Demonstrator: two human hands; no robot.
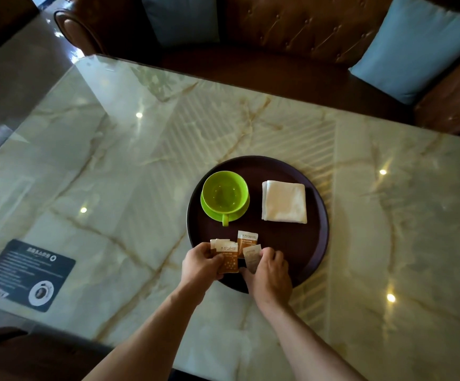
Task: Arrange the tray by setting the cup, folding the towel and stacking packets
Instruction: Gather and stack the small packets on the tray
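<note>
A round dark tray (316,215) lies on the marble table. On its left side a green cup (224,193) sits upright on a green saucer (239,211), handle toward me. A folded white towel (284,202) lies on the tray's right side. At the near rim, my left hand (200,264) grips a small stack of brown-and-white packets (227,257). My right hand (270,276) pinches a pale packet (252,257) beside them. Another brown packet (246,240) lies flat on the tray just behind both hands.
The glossy marble table (140,174) stretches wide around the tray. A dark printed card (28,273) lies at its near left. A brown leather sofa (292,37) with blue cushions (413,48) stands beyond the far edge.
</note>
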